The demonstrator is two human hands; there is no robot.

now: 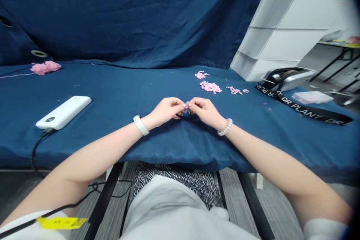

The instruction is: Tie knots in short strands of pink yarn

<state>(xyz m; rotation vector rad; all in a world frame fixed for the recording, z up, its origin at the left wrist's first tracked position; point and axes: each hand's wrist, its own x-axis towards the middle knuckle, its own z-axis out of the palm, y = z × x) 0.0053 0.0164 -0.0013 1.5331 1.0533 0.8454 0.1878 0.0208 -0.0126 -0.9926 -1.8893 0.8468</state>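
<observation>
Over the front part of the blue-covered table, my left hand and my right hand meet fingertip to fingertip. Both are closed in a pinch. Whatever lies between the fingertips is too small and too hidden to name. Beyond my right hand rests a pile of small pink looped pieces, with a smaller pink cluster behind it. To the right of that pile, a few more pink looped pieces are scattered, one lying apart from the others.
A white power bank with a black cable lies at left, and a pink fluffy bundle behind it. On the right are a black lettered strap, a white-and-black device and a pale flat box. Blue cloth hangs behind.
</observation>
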